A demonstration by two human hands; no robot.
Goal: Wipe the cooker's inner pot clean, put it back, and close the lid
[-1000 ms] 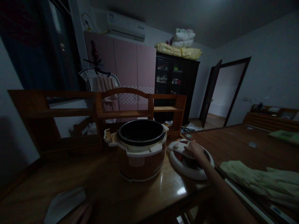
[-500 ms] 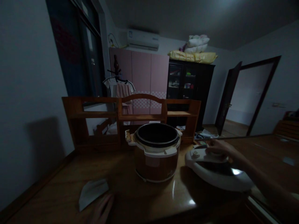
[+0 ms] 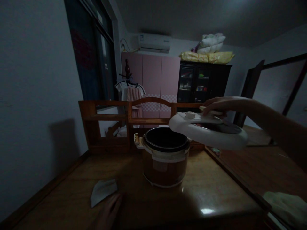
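Up off the table, the white lid [image 3: 184,127] of the cooker hangs tilted at the right, its near-left edge over the pot's rim. My right hand [image 3: 213,105] is closed around the handle on its top. Below and to the left stands the electric pressure cooker [image 3: 165,172], brown-bodied with a white collar, its top uncovered and its dark inner pot [image 3: 165,137] showing. My left hand [image 3: 110,207] rests low on the table, dim, its fingers stretched out and apparently empty. Just beyond those fingers lies a folded pale cloth [image 3: 103,191].
The wooden table [image 3: 208,179] has a raised shelf unit [image 3: 109,140] along its back edge. A wall [image 3: 35,95] borders its left side. At the lower right is a pale green fabric [image 3: 285,204]. A wardrobe [image 3: 148,73] and dark cabinet [image 3: 203,80] stand further back.
My right hand has raised the lid from the table at the right and brought it up beside the cooker's rim. The view has turned slightly left; my left hand stays by the cloth.
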